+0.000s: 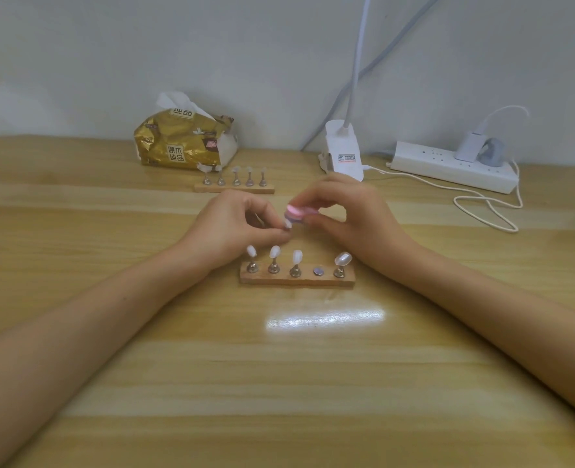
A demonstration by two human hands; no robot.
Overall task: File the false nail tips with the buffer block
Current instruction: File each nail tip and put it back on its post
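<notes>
Upper left of centre, a gold tissue pack (185, 140) lies on the wooden table (110, 349), with a far rack (235, 188) of five mounted tips just in front of it. At centre frame, the left hand (235, 228) pinches one false nail tip (288, 224) between thumb and fingers; its stand is hidden by the fingers. The pink buffer block (296, 213) sits directly on that tip, held flat in the curled fingers of the right hand (350, 217). Below both hands, the near rack (296, 280) carries four tips and one vacant magnet seat (319, 271). Judgement: filing of the lifted tip is in progress. Recommended practice is a firm left-hand pinch close under the tip, short light strokes along its length, and the block kept flat to avoid gouging or flicking the tip loose. Upper right, a lamp clamp (342, 150) and power strip (455, 165) stand well apart from the work.
</notes>
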